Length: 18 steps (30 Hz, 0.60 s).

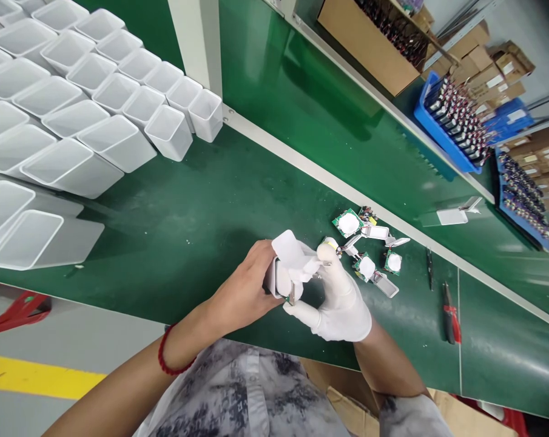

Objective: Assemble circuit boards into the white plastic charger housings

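Left grip (251,282): a bare hand, red braided cord bracelet (165,355) at its wrist, fingers closed about a white rectangular plastic housing (271,278), largely hidden by the hand. Right grip (342,303): a hand in a white fabric glove, thumb and fingers closed on a white plastic assembly with a flat rounded flap (290,250), small metal pins protruding beside the fingertips; this piece sits between the two grips, at the housing's open end, its depth of entry impossible to tell. Beneath both grips: one table with a smooth green top (165,206). Left of the left grip and farther off: white rectangular open-topped plastic containers (74,164), many, tilted, in close rows. Just beyond and right of the right grip: a loose group of white plastic assemblies with square green circuit boards (366,267). Farther right of the right grip: one slim black hand tool (430,269); next to it, one pair of pliers with red and black handles (450,318). Well beyond the right grip, upper right: one brown cardboard box (369,45), filled with small dark parts; one blue plastic tray (442,133), packed with black, white and red components.
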Motion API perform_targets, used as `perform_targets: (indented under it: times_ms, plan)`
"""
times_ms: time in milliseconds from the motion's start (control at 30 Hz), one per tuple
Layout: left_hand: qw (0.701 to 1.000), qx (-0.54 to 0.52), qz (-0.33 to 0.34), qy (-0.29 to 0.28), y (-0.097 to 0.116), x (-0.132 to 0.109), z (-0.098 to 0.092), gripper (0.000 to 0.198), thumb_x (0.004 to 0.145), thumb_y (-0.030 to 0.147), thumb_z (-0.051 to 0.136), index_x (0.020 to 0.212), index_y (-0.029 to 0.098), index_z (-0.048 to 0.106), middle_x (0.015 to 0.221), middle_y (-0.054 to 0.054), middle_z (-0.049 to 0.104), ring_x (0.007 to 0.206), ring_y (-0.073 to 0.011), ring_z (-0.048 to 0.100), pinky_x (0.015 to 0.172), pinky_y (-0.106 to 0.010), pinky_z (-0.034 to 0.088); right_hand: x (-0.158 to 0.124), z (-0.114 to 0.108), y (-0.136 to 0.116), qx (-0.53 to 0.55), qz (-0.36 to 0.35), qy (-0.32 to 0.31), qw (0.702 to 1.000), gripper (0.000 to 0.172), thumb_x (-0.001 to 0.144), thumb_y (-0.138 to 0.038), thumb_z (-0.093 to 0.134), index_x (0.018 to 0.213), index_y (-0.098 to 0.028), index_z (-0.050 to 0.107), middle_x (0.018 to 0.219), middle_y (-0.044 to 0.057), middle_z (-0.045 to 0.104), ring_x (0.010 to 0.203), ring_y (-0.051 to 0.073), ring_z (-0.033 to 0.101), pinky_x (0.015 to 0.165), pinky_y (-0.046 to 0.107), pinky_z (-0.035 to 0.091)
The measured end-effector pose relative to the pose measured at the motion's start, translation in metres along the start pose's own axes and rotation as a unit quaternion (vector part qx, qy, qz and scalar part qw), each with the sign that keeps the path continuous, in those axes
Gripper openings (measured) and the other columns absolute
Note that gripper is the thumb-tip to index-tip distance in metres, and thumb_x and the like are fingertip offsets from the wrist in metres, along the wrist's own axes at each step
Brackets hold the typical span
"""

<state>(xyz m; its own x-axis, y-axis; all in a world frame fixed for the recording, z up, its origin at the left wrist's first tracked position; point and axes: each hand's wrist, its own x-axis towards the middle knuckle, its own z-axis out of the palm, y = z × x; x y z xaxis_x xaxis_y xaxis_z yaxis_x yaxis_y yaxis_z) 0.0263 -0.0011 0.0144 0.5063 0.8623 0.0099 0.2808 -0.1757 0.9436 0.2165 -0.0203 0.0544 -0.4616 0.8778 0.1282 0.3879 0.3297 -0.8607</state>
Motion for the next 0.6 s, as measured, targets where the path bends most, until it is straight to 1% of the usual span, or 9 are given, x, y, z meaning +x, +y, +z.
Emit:
perform_targets:
  times_ms: [100, 200, 267, 333, 367, 433, 500, 567, 600]
  plan:
    - [1.000, 0.018, -0.014, 0.002, 0.000, 0.000, 0.002, 0.053, 0.077, 0.023, 0.074, 0.121, 0.025, 0.046, 0.117, -0.008, 0.060, 0.107, -0.0275, 0.062, 0.086, -0.037, 0.055, 0.007, -0.001, -0.003, -0.031, -0.037, -0.019, 0.999, 0.099, 0.086, -0.014, 0.064, 0.154, -0.037, -0.004, 0.123, 0.007, 0.063, 0.116, 0.023, 0.061, 0.105, 0.051, 0.046]
    - [0.997, 0.047, -0.057, 0.013, -0.001, 0.001, 0.003, 0.058, 0.075, 0.034, 0.078, 0.123, 0.024, 0.047, 0.121, -0.010, 0.061, 0.109, -0.0313, 0.063, 0.090, -0.044, 0.054, 0.007, -0.005, -0.001, -0.054, -0.013, -0.017, 0.998, 0.103, 0.083, -0.033, 0.073, 0.156, -0.033, 0.001, 0.145, 0.014, 0.048, 0.131, 0.029, 0.051, 0.107, 0.051, 0.044]
    - [0.995, 0.058, -0.075, 0.015, -0.002, 0.000, 0.002, 0.063, 0.076, 0.036, 0.078, 0.127, 0.024, 0.043, 0.127, -0.011, 0.060, 0.115, -0.0333, 0.062, 0.096, -0.049, 0.051, 0.006, -0.010, 0.002, -0.082, 0.006, 0.017, 0.996, 0.093, 0.083, -0.039, 0.072, 0.156, -0.032, 0.015, 0.146, 0.013, 0.048, 0.131, 0.030, 0.051, 0.107, 0.050, 0.044]
    - [0.996, 0.063, -0.064, 0.005, -0.002, 0.000, 0.000, 0.066, 0.078, 0.036, 0.076, 0.132, 0.024, 0.039, 0.132, -0.012, 0.058, 0.122, -0.0340, 0.058, 0.102, -0.053, 0.048, 0.008, -0.016, 0.005, -0.142, -0.006, 0.038, 0.989, 0.073, 0.091, -0.028, 0.061, 0.153, -0.034, 0.024, 0.151, 0.011, 0.043, 0.134, 0.029, 0.048, 0.109, 0.051, 0.042]
    - [0.996, 0.068, -0.052, -0.006, -0.002, -0.001, -0.003, 0.068, 0.078, 0.036, 0.075, 0.134, 0.025, 0.037, 0.134, -0.012, 0.057, 0.126, -0.0344, 0.055, 0.104, -0.054, 0.046, 0.012, -0.018, 0.006, -0.176, -0.029, 0.024, 0.984, 0.068, 0.093, -0.022, 0.055, 0.153, -0.035, 0.026, 0.155, 0.009, 0.037, 0.138, 0.030, 0.043, 0.110, 0.053, 0.041]
    - [0.996, 0.078, -0.020, -0.034, -0.001, -0.003, -0.009, 0.078, 0.076, 0.036, 0.077, 0.140, 0.026, 0.032, 0.138, -0.013, 0.054, 0.135, -0.0356, 0.047, 0.108, -0.056, 0.042, 0.025, -0.022, 0.005, -0.240, -0.084, -0.058, 0.965, 0.068, 0.092, -0.012, 0.048, 0.153, -0.034, 0.026, 0.161, 0.008, 0.026, 0.145, 0.032, 0.031, 0.112, 0.057, 0.037]
    - [0.994, 0.083, 0.013, -0.063, -0.001, -0.006, -0.016, 0.082, 0.077, 0.035, 0.076, 0.144, 0.028, 0.029, 0.145, -0.012, 0.049, 0.139, -0.0358, 0.042, 0.110, -0.056, 0.041, 0.043, -0.026, 0.001, -0.286, -0.129, -0.169, 0.934, 0.069, 0.089, -0.005, 0.045, 0.151, -0.031, 0.031, 0.159, 0.007, 0.030, 0.147, 0.033, 0.026, 0.113, 0.061, 0.032]
    - [0.994, 0.076, 0.034, -0.076, -0.002, -0.010, -0.022, 0.072, 0.082, 0.033, 0.071, 0.144, 0.029, 0.034, 0.147, -0.011, 0.047, 0.138, -0.0354, 0.044, 0.107, -0.053, 0.045, 0.061, -0.030, -0.003, -0.295, -0.155, -0.261, 0.906, 0.071, 0.085, 0.001, 0.041, 0.149, -0.029, 0.035, 0.154, 0.006, 0.041, 0.142, 0.030, 0.035, 0.112, 0.057, 0.034]
    - [0.994, 0.073, 0.036, -0.076, -0.003, -0.012, -0.024, 0.065, 0.084, 0.033, 0.068, 0.142, 0.029, 0.038, 0.147, -0.011, 0.049, 0.137, -0.0352, 0.045, 0.106, -0.052, 0.047, 0.069, -0.032, -0.006, -0.292, -0.161, -0.286, 0.898, 0.072, 0.084, 0.003, 0.041, 0.149, -0.028, 0.035, 0.151, 0.006, 0.045, 0.136, 0.027, 0.042, 0.109, 0.053, 0.039]
